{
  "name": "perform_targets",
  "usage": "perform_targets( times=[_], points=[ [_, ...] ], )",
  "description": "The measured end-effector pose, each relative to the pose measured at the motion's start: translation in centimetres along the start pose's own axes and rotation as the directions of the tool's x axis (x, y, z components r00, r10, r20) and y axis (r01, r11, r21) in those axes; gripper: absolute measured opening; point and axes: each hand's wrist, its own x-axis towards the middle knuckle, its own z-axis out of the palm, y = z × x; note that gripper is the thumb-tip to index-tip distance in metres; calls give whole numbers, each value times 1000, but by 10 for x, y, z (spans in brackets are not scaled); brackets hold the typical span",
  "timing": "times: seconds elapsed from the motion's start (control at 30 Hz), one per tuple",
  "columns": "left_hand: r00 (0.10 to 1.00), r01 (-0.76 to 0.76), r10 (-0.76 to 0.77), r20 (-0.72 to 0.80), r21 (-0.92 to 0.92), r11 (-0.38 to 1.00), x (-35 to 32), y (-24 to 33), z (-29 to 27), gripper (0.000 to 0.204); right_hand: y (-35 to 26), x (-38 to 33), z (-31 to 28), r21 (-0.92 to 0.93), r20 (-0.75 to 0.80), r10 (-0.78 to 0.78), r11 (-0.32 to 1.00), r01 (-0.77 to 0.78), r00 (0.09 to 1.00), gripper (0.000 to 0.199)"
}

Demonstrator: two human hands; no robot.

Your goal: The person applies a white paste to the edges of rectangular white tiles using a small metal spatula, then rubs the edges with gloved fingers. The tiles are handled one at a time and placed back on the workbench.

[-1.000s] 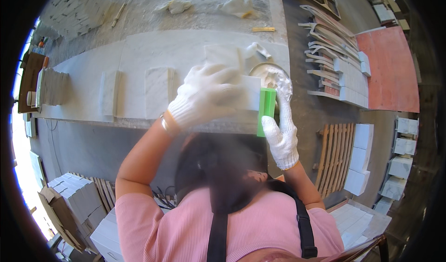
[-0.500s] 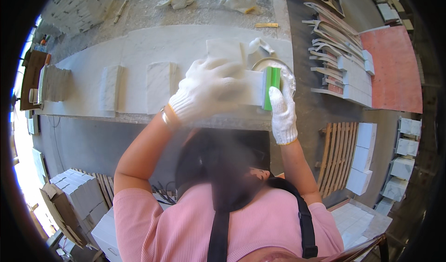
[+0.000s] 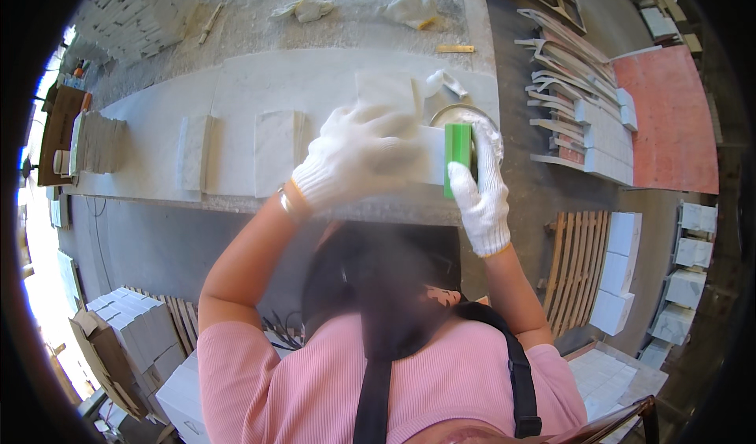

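My left hand [image 3: 356, 159], in a white knit glove, grips a white tile [image 3: 432, 157] over the worktable, its fingers bent across the top. Haze blurs the fingertips. In my gloved right hand [image 3: 482, 198] is a scraper with a wide green handle [image 3: 457, 159], thumb on the near side and fingers round the far side. The scraper lies across the tile's right end, and its working edge is hidden. Just beyond my right hand sits a round dish [image 3: 450, 113] of white paste. A crumpled white tube or rag [image 3: 446, 83] lies behind the dish.
White marble tiles [image 3: 277, 153] lie spaced along the table to the left, with a stack [image 3: 98, 143] at the far end. Cloth gloves [image 3: 413, 7] and a small yellow strip [image 3: 455, 49] lie farther back. Pallets [image 3: 579, 267] and a red board [image 3: 665, 120] are to the right.
The scraper has tipped over, so its broad green face now shows where a grey band showed before. My right hand has turned with it. My left hand keeps its grip.
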Motion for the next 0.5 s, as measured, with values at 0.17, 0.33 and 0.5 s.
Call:
perform_targets(
  times=[0.17, 0.33, 0.5],
  points=[
    [999, 0, 1, 39, -18, 1000, 2, 1, -3, 51, -3, -10, -1, 33, -8, -44, 998, 45, 999, 71],
    [1000, 1, -1, 16, -7, 1000, 3, 5, -4, 53, 14, 19, 4, 31, -45, -37, 999, 39, 998, 57],
    [998, 18, -16, 52, -43, 999, 3, 2, -4, 55, 10, -25, 0, 175, -28, -59, 983, 63, 998, 67]
  ],
)
